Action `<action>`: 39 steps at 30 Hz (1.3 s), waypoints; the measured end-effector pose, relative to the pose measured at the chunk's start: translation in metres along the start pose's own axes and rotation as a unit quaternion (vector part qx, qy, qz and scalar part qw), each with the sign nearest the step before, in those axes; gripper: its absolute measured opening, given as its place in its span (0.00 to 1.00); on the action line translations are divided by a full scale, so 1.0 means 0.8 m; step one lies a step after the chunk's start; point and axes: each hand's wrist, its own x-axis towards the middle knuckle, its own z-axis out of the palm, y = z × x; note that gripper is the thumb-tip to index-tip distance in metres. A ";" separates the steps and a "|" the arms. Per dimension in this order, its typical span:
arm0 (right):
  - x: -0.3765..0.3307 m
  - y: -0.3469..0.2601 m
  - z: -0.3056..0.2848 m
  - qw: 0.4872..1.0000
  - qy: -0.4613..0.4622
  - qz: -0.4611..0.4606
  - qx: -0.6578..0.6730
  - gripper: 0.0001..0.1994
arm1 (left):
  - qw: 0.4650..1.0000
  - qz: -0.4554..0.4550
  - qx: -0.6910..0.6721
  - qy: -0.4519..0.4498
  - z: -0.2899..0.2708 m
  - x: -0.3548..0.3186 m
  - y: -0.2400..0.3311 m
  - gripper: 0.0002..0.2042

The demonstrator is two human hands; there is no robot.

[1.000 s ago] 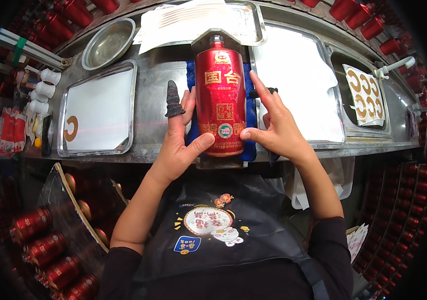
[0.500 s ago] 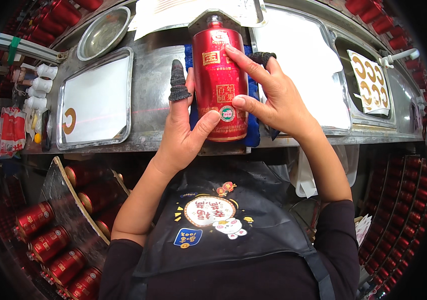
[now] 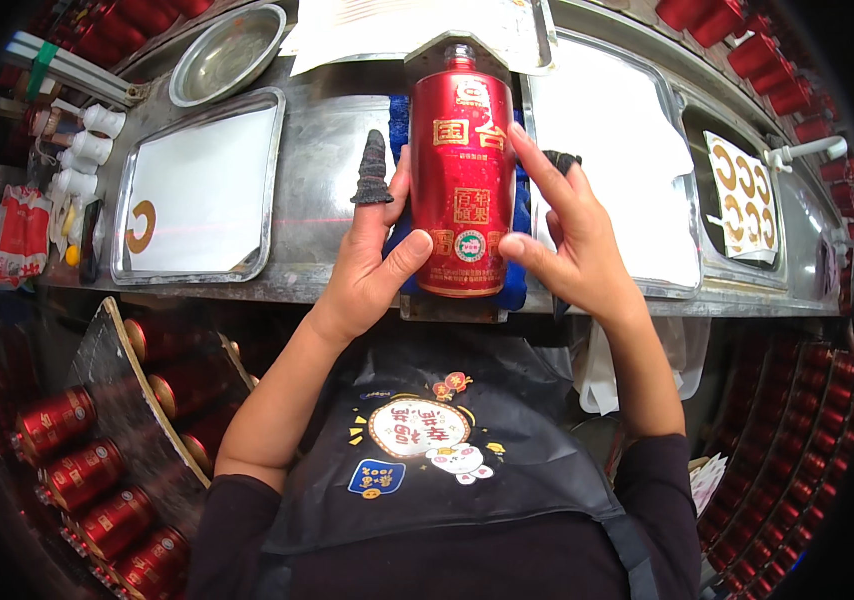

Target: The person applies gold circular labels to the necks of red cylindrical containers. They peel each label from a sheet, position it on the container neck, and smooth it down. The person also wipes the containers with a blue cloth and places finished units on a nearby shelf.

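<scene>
A glossy red bottle (image 3: 459, 180) with gold lettering and a small green-and-white round mark lies face up, its neck pointing away from me. Under it is a blue cloth (image 3: 515, 285). My left hand (image 3: 357, 265) grips the bottle's lower left side, thumb at the front edge, with a finger along the side. One left finger, in a dark ribbed finger cover (image 3: 374, 168), points up away from the bottle. My right hand (image 3: 582, 240) is at the right edge with fingers spread, thumb and one fingertip touching or very near it. Another dark cover shows on a right finger.
A metal tray (image 3: 272, 170) at left holds a white sheet and one gold C-shaped piece (image 3: 142, 226). White sheets (image 3: 607, 150) fill the tray at right, beside a card of gold C shapes (image 3: 744, 200). A metal bowl (image 3: 227, 55) stands far left; red bottles (image 3: 87, 475) stand lower left.
My right fingertip and thumb have moved off the bottle's front to its right edge, uncovering the gold lettering. My left hand keeps its place beside the bottle. The whole view has shifted slightly.
</scene>
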 end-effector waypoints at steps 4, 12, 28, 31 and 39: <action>-0.011 -0.001 0.004 0.999 -0.021 -0.027 -0.040 0.47 | 1.000 -0.003 -0.030 0.004 0.001 -0.002 -0.004 0.39; -0.004 0.002 0.002 0.999 -0.024 -0.035 -0.032 0.45 | 1.000 0.005 0.024 0.013 0.004 0.000 0.000 0.43; 0.016 -0.044 -0.011 0.986 -0.021 -0.003 -0.165 0.41 | 0.896 0.132 0.422 -0.029 0.011 0.016 0.040 0.38; 0.015 -0.042 -0.011 0.990 -0.031 0.008 -0.140 0.42 | 0.916 0.129 0.379 -0.005 0.011 0.015 0.040 0.37; 0.024 -0.042 -0.007 0.990 -0.016 -0.002 -0.137 0.40 | 0.898 0.121 0.422 -0.020 0.011 0.017 0.038 0.37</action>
